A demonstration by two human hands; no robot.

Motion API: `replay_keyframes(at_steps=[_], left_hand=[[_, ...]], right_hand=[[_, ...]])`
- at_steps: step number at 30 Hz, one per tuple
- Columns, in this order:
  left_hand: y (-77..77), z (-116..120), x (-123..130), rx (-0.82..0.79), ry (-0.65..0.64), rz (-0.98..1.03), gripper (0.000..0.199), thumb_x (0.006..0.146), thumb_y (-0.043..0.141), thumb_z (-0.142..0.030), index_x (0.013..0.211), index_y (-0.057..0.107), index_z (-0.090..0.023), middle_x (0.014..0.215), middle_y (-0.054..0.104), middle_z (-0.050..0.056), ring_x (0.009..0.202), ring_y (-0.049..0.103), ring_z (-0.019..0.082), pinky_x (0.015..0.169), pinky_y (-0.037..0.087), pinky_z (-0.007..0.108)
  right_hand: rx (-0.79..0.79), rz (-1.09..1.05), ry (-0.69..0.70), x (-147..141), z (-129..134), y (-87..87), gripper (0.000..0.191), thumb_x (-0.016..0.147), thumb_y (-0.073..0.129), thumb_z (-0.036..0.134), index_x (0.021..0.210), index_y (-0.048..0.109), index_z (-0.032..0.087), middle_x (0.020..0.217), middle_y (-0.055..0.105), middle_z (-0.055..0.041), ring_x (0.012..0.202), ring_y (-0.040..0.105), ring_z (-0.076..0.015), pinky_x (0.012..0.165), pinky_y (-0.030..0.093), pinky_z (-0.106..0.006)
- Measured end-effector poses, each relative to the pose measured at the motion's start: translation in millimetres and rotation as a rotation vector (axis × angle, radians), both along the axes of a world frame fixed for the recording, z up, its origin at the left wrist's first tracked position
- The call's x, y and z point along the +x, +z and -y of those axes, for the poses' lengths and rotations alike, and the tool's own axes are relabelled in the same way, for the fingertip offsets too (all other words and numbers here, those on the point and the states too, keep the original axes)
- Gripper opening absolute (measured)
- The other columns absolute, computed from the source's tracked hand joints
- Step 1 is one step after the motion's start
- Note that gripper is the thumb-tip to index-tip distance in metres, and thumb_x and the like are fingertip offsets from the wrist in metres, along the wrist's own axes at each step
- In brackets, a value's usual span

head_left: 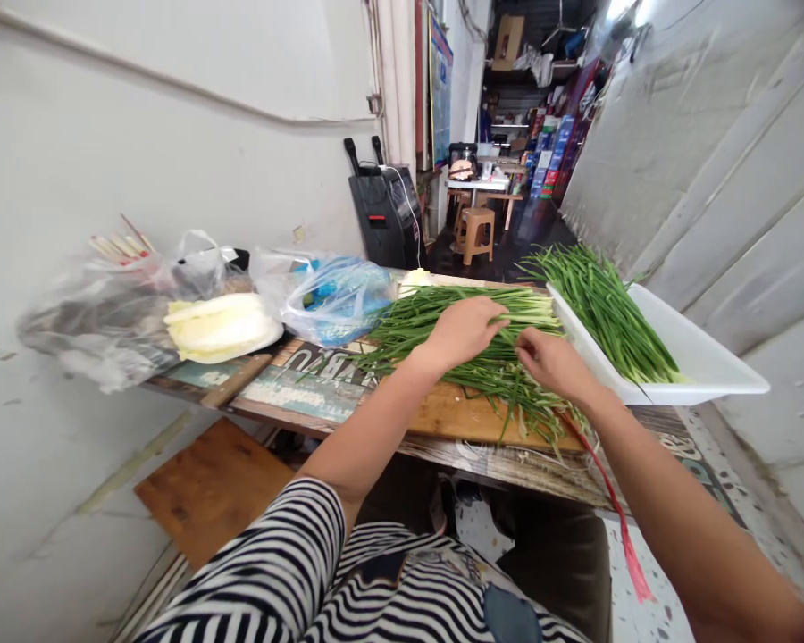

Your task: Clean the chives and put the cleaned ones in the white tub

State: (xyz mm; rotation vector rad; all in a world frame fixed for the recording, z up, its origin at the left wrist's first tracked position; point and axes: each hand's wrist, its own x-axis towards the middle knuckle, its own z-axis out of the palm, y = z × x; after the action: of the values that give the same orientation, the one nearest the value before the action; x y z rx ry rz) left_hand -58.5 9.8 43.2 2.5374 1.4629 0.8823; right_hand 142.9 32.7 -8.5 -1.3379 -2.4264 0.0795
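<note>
A heap of garlic chives (422, 313) lies across the wooden cutting board (456, 420), pale stalk ends toward the right. Over the heap, my left hand (465, 330) is closed with fingertips pinched on a few chive stalks. My right hand (548, 362) is just to its right, thumb and fingers pinched together near the stalk ends; what lies between them is too small to make out. Loose chive trimmings (540, 406) lie under and in front of my right hand. To the right, a white plastic tub (703, 353) holds more chives (609, 308), laid lengthwise.
A halved napa cabbage (224, 326), plastic bags (339, 299) and a bundle in clear plastic (100, 321) occupy the left of the table. Red plastic twine (620, 509) hangs off the front edge. Beyond stand a black speaker (389, 210) and a stool (477, 234).
</note>
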Motion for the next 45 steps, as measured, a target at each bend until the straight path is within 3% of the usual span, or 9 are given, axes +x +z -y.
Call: replay_keyframes(at_steps=[6,12,18,22,26,30,36,42,45], left_hand=[[-29.1,-11.7,8.5,-0.207,-0.266,0.013,0.021,0.088,0.061,-0.030,0.099,0.075,-0.018,0.095,0.073,0.005,0.089,0.064,0.017,0.080,0.044,0.024],[-38.8,-12.5,21.0,-0.112,-0.243,0.154,0.016,0.083,0.067,-0.028,0.090,0.076,-0.016,0.088,0.068,0.006,0.085,0.060,0.015,0.080,0.044,0.024],[-34.3,-14.6,18.0,-0.229,-0.196,0.116,0.027,0.085,0.062,-0.036,0.078,0.074,-0.013,0.072,0.067,0.002,0.071,0.057,0.013,0.067,0.038,0.023],[-31.8,-12.1,22.2,-0.290,-0.236,0.115,0.028,0.086,0.059,-0.036,0.089,0.076,-0.014,0.077,0.072,0.002,0.073,0.060,0.014,0.067,0.037,0.021],[-31.2,-9.9,25.6,-0.291,-0.304,0.106,0.027,0.086,0.060,-0.033,0.094,0.077,-0.015,0.084,0.075,0.004,0.076,0.061,0.014,0.068,0.037,0.021],[-31.2,-9.3,18.5,-0.310,-0.232,0.054,0.027,0.084,0.060,-0.033,0.074,0.076,-0.014,0.063,0.067,0.002,0.060,0.052,0.011,0.060,0.031,0.023],[-29.5,-7.8,11.4,-0.375,-0.152,0.150,0.033,0.083,0.061,-0.039,0.067,0.074,-0.013,0.052,0.058,-0.002,0.051,0.042,0.009,0.056,0.028,0.024],[-27.7,-6.6,11.2,-0.416,-0.227,0.122,0.031,0.082,0.062,-0.037,0.067,0.074,-0.013,0.052,0.058,-0.002,0.051,0.043,0.008,0.056,0.028,0.024],[-25.9,-7.2,3.8,-0.433,-0.209,0.184,0.033,0.084,0.059,-0.037,0.067,0.073,-0.013,0.060,0.065,0.000,0.054,0.048,0.009,0.057,0.031,0.023]], right_hand=[[-0.361,-0.821,0.035,2.9,24.2,-1.3,0.024,0.072,0.068,0.043,0.075,0.064,0.019,0.066,0.066,-0.0001,0.059,0.058,-0.0143,0.062,0.045,-0.028],[-0.746,-1.260,-0.038,15.3,29.0,-2.6,0.044,0.057,0.081,0.051,0.084,0.067,0.019,0.072,0.071,-0.0043,0.059,0.062,-0.0146,0.063,0.051,-0.031],[-0.181,-0.905,-0.068,32.6,36.8,-9.2,0.037,0.075,0.069,0.054,0.094,0.070,0.022,0.085,0.072,-0.0044,0.071,0.064,-0.0184,0.074,0.051,-0.036],[0.047,-0.599,-0.019,29.3,44.9,-10.5,0.026,0.080,0.063,0.047,0.076,0.071,0.023,0.081,0.072,-0.0067,0.080,0.064,-0.0221,0.078,0.049,-0.036],[-0.069,-0.744,-0.071,18.7,48.9,-13.4,0.031,0.080,0.063,0.048,0.064,0.068,0.022,0.068,0.068,-0.0034,0.068,0.061,-0.0189,0.071,0.048,-0.033],[-0.150,-1.145,-0.235,22.7,45.5,-14.9,0.037,0.078,0.063,0.056,0.081,0.072,0.021,0.075,0.070,-0.0032,0.065,0.059,-0.0168,0.068,0.048,-0.033],[-0.190,-0.542,-0.195,30.2,48.2,-3.5,0.044,0.084,0.053,0.058,0.069,0.069,0.020,0.072,0.068,-0.0066,0.072,0.060,-0.0210,0.071,0.045,-0.033],[-0.288,-0.860,-0.160,20.5,42.2,-7.8,0.040,0.078,0.062,0.055,0.061,0.061,0.019,0.051,0.054,0.0006,0.047,0.047,-0.0128,0.049,0.039,-0.026],[-0.214,-0.843,-0.159,31.5,22.8,-6.9,0.038,0.087,0.052,0.051,0.079,0.069,0.017,0.066,0.065,-0.0038,0.055,0.057,-0.0147,0.054,0.046,-0.027]])
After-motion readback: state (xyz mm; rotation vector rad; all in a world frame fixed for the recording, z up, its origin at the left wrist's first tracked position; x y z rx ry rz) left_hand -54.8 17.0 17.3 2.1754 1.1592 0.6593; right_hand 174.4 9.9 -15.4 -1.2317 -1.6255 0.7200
